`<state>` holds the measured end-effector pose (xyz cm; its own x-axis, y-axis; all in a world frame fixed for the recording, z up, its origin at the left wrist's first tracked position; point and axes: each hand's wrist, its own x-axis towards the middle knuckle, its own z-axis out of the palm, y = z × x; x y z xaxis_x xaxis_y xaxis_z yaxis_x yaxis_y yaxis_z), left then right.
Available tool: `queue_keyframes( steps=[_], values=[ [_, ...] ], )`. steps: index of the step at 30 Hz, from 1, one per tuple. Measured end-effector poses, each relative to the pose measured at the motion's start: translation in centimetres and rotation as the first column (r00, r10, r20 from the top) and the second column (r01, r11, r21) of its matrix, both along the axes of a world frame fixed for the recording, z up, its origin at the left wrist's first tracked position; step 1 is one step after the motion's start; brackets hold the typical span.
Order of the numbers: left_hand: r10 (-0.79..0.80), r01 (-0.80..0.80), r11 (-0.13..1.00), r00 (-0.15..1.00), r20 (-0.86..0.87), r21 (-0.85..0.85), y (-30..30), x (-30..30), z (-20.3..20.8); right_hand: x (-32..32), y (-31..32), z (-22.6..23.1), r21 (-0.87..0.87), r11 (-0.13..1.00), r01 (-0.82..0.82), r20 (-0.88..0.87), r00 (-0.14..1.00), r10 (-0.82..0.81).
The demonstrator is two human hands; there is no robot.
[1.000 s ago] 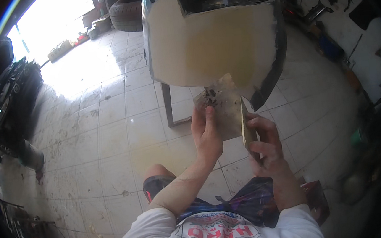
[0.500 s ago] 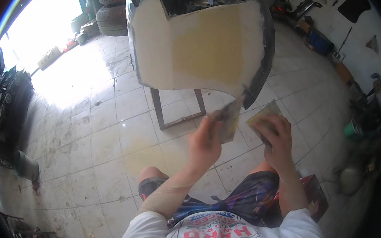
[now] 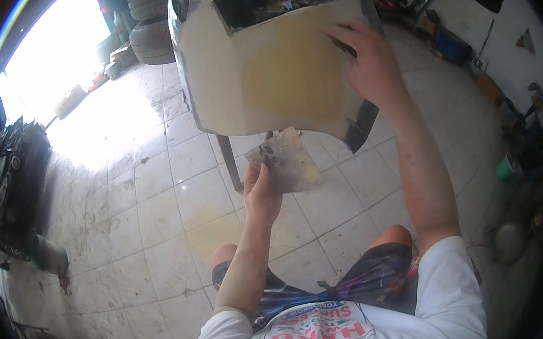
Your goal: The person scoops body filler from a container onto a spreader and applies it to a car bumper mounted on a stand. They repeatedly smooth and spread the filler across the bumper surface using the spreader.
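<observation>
My left hand (image 3: pixel 262 193) is closed on the near left edge of a flat, square putty board (image 3: pixel 292 162), grey and smeared with yellow and dark filler. It is held up just below the lower edge of a car body panel (image 3: pixel 217 77). A broad patch of yellow filler (image 3: pixel 294 69) covers the panel's middle and right. My right hand (image 3: pixel 371 62) reaches to the upper right of that patch, fingers stretched over a putty spreader (image 3: pixel 345 48). Only a thin dark edge of the spreader shows under the fingers; the hand hides the rest.
A dark metal stand leg (image 3: pixel 229 164) stands under the panel. Tyres (image 3: pixel 153 40) are stacked behind it on the left. Car parts (image 3: pixel 15 187) and a bucket (image 3: pixel 49 253) line the left side. A green-rimmed container (image 3: pixel 508 167) and clutter sit at the right, on tiled floor (image 3: pixel 169 258).
My right hand has gone up and forward from beside the board to the panel's upper right. My left hand has shifted slightly left, turning the board's smeared face into view.
</observation>
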<state>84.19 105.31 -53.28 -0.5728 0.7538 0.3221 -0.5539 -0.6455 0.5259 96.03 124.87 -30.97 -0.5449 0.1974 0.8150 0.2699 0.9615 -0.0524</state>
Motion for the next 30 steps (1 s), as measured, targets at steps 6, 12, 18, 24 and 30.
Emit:
queue_keyframes(
  steps=[6,12,18,24,30],
  values=[
    [-0.155,0.161,0.972,0.987,-0.046,0.169,0.8,-1.7,0.9,-3.1,-1.0,-5.1,0.142,0.987,0.076,-0.069,0.995,-0.067],
    [-0.116,0.118,0.981,0.993,-0.022,0.154,0.9,-1.6,0.5,-0.3,-5.2,-17.0,0.092,0.996,0.020,-0.001,1.000,-0.020],
    [-0.174,0.175,0.968,0.984,-0.019,0.180,0.7,-2.0,0.8,4.8,-2.4,-11.2,0.061,0.994,0.092,-0.015,0.996,-0.091],
    [-0.201,0.211,0.963,0.977,-0.075,0.166,0.4,-1.4,1.3,-0.5,1.7,1.3,0.097,0.995,0.013,-0.113,0.994,-0.002],
    [-0.116,0.122,0.983,0.992,-0.049,0.140,0.6,-1.4,1.8,-4.1,-2.0,-1.7,0.207,0.978,0.018,-0.024,1.000,-0.013]
  ],
)
